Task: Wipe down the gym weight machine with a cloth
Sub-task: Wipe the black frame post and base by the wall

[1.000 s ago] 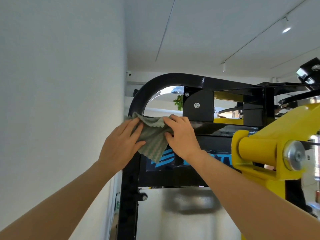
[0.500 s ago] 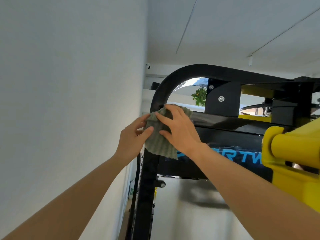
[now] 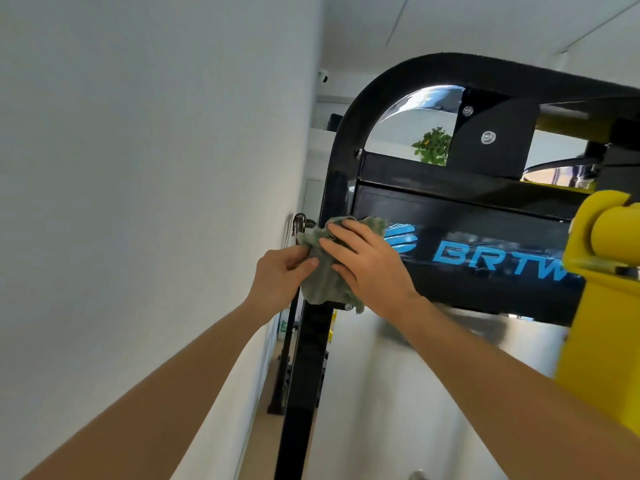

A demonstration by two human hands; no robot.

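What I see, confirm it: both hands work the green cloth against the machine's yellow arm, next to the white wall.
One thing is wrong. In the head view the left hand and right hand work the green cloth against the machine's black upright post, not its yellow arm, which sits apart to the right. The white wall is next to it, as stated.

Crumpled green cloth against black machine upright

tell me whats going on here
A person is wiping the gym weight machine with a green cloth. The left hand pinches the cloth's edge while the right hand presses it flat against the black upright post, beside the blue lettering on the crossbar panel.
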